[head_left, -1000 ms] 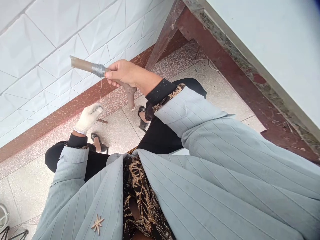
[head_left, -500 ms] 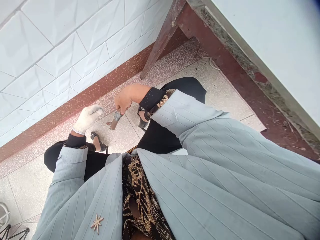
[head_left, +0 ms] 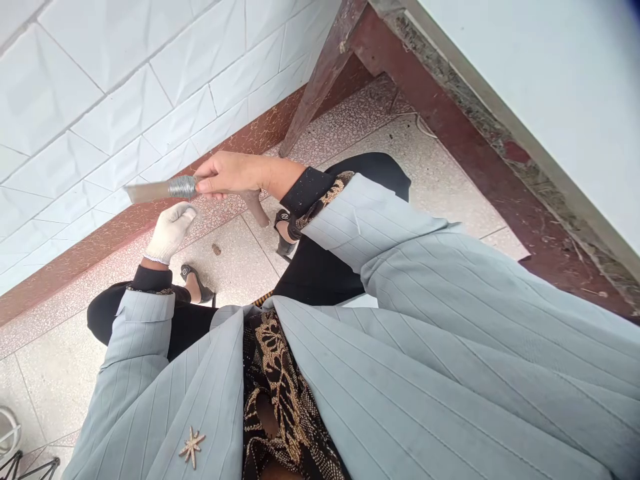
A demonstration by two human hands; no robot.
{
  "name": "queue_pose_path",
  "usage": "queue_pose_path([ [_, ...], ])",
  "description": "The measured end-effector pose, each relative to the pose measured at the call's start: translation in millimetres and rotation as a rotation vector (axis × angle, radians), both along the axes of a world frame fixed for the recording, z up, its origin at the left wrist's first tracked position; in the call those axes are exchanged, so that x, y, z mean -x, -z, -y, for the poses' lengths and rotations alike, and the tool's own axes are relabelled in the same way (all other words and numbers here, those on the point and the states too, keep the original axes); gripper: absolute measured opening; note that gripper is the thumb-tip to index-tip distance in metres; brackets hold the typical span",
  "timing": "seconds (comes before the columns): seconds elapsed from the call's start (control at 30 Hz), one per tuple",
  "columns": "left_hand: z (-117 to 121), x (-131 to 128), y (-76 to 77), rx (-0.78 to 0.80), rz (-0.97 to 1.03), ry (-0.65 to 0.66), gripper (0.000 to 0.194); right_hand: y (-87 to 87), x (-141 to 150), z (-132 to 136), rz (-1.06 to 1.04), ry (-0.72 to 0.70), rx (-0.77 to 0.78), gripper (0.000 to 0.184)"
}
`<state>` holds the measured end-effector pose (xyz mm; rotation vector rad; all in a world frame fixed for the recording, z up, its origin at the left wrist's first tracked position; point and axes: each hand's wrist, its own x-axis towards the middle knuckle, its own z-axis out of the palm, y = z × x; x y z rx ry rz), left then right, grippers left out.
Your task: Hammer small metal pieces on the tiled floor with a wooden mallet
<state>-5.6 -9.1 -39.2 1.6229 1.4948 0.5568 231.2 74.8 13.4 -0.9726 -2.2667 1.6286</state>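
My bare right hand (head_left: 230, 175) is closed round a brown stick (head_left: 150, 191) that points left, almost level. A band of grey thread (head_left: 182, 187) is wound on the stick just beyond my fingers. My left hand (head_left: 170, 231), in a white glove, sits right under the wound thread with its fingers pinched together; what it pinches is too thin to make out. Both arms wear grey striped sleeves. My feet in black sandals (head_left: 196, 283) rest on the floor below.
A white tiled wall (head_left: 100, 87) with a red-brown skirting runs along the left. A brown wooden leg (head_left: 320, 73) slants down to the speckled floor (head_left: 240, 260). A small brown bit (head_left: 217, 250) lies on the floor. A pale slab edge (head_left: 500, 133) crosses the right.
My right hand swung the stick down to point at the floor, then brought it back up to level, lower than a second ago. The gloved left hand has stayed nearly in place.
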Motion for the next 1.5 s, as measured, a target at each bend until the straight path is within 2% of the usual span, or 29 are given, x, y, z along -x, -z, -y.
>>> queue_pose_path([
  [0.07,2.2,-8.7,-1.1,0.032,0.021,0.009,0.020,2.6,3.7,-0.7,-0.013,0.175,-0.009,0.034],
  [0.13,5.0,-17.7,-3.9,0.052,0.003,0.079,0.021,6.6,4.9,-5.2,0.038,0.284,-0.028,0.036],
  [0.23,7.9,-23.8,-9.0,0.048,-0.038,0.172,0.023,11.4,1.8,-14.5,0.235,0.311,-0.150,0.030],
  [0.33,8.0,-18.0,-13.2,0.012,-0.054,0.125,0.022,13.7,-0.2,-16.0,0.491,0.165,-0.307,0.023],
  [0.4,6.9,-11.6,-15.0,-0.017,-0.097,0.103,0.021,15.4,2.4,-10.5,0.624,0.021,-0.300,0.019],
  [0.47,5.8,-6.5,-15.8,-0.035,-0.149,0.119,0.020,17.6,7.0,-2.3,0.702,-0.103,-0.176,0.017],
  [0.53,5.0,-3.6,-15.3,-0.045,-0.182,0.144,0.020,18.3,10.2,4.8,0.713,-0.195,0.025,0.017],
  [0.63,4.9,-2.0,-12.3,-0.068,-0.160,0.103,0.020,12.8,6.0,7.3,0.527,-0.336,0.264,0.010],
  [0.7,5.3,-1.8,-9.5,-0.066,-0.091,0.051,0.019,5.6,-2.1,2.9,0.279,-0.382,0.265,0.006],
  [0.73,5.7,-2.1,-8.2,-0.052,-0.046,0.041,0.021,2.0,-6.6,-0.3,0.137,-0.348,0.234,0.008],
  [0.8,6.4,-4.2,-6.7,-0.006,0.031,0.060,0.025,-2.9,-13.7,-7.2,-0.118,-0.168,0.177,0.018],
  [0.83,6.8,-6.3,-6.6,0.011,0.051,0.070,0.026,-3.5,-15.7,-10.3,-0.201,-0.050,0.164,0.023],
  [0.9,7.6,-12.2,-8.0,0.034,0.033,0.102,0.026,-1.1,-16.0,-15.0,-0.236,0.149,0.145,0.030],
  [0.97,8.2,-19.2,-10.7,0.036,-0.031,0.155,0.025,4.9,-13.1,-17.6,-0.118,0.237,0.079,0.027],
  [1.03,8.7,-25.1,-13.1,0.038,-0.089,0.229,0.026,11.4,-9.2,-18.5,0.019,0.252,0.000,0.020],
  [1.13,9.4,-28.5,-14.0,0.049,-0.125,0.272,0.029,16.0,-4.5,-17.0,0.245,0.205,-0.189,0.022],
  [1.27,10.3,-25.9,-12.9,0.037,-0.183,0.304,0.035,10.2,1.8,-8.8,0.545,0.082,-0.412,0.030],
  [1.37,10.2,-23.5,-13.6,0.013,-0.307,0.348,0.035,6.9,8.6,1.4,0.675,-0.040,-0.424,0.034],
  [1.5,8.3,-20.9,-15.8,-0.033,-0.631,0.418,0.032,14.8,17.2,11.5,0.822,-0.294,-0.313,0.026],
])
